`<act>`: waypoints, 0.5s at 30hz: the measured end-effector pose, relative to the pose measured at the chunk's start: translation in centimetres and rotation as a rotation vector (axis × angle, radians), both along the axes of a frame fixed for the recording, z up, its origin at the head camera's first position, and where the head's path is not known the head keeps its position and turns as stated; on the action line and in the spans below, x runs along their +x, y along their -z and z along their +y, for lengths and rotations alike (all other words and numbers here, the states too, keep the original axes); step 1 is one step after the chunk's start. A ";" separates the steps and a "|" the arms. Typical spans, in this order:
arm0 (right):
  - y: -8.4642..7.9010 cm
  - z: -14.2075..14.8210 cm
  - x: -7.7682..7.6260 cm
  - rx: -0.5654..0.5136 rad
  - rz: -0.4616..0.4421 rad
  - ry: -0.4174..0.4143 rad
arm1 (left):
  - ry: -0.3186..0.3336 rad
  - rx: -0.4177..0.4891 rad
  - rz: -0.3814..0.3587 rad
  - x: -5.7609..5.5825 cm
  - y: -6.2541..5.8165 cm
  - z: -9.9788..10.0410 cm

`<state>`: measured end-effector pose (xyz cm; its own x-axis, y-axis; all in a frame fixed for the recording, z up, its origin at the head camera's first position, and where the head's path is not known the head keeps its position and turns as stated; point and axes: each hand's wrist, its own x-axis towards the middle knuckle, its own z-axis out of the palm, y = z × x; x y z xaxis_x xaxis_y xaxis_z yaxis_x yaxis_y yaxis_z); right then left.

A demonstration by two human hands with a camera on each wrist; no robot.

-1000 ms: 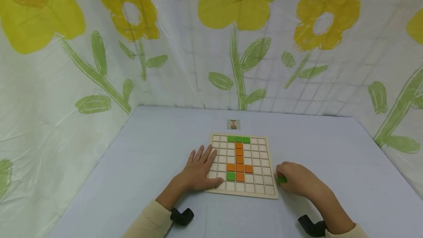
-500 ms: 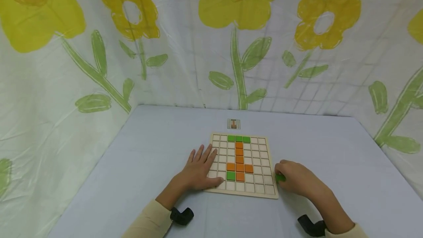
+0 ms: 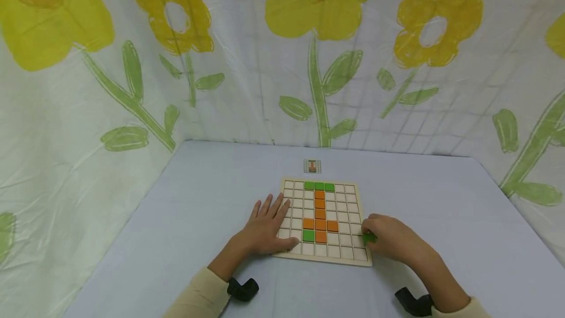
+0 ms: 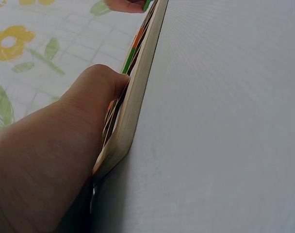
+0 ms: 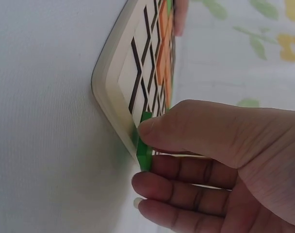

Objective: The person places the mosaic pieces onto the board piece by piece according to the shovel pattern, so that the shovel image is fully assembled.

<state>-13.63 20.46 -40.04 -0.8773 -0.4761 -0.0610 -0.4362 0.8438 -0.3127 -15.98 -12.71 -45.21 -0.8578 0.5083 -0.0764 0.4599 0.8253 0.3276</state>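
A square wooden grid board (image 3: 326, 260) lies on the table, most of its cells showing white. My left hand (image 3: 262, 232) rests with spread fingers over its left side; in the left wrist view the thumb (image 4: 96, 85) lies on the board's near edge. Between thumb and fingers, my right hand (image 3: 395, 239) pinches a green square tile (image 5: 144, 153) at the board's right edge. Three green tiles (image 3: 319, 186) fill part of the far row. Below them runs a column of orange tiles (image 3: 320, 204) with an orange crosspiece, and one green tile (image 3: 308, 235) sits left of its foot.
Beyond the board lies a small pattern card (image 3: 312, 166). A white cloth (image 3: 212, 180) covers the table, and a flower-printed curtain (image 3: 238, 63) hangs behind it. Black camera mounts (image 3: 243, 289) stick out from both wrists.
My right hand has moved left with the green tile, from beside the board to over its right edge. The left hand and the laid tiles stay where they were.
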 end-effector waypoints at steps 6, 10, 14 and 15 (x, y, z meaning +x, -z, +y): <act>0.0 -0.8 -0.2 -0.020 -0.013 -0.019 | 0.000 0.002 0.000 0.0 -0.1 0.0; 0.0 -1.2 -0.3 -0.024 0.006 -0.056 | -0.003 0.004 -0.003 0.1 -0.2 0.0; 0.1 -1.6 -0.3 -0.021 0.016 -0.079 | -0.006 0.007 -0.006 0.2 -0.3 0.1; 0.1 -1.8 -0.3 -0.019 0.013 -0.076 | -0.006 0.006 -0.007 0.2 -0.3 0.1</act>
<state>-13.97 18.66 -40.11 -0.8394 -0.5420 -0.0401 -0.5027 0.8024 -0.3217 -15.77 -12.65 -44.91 -0.8605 0.5034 -0.0789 0.4525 0.8261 0.3358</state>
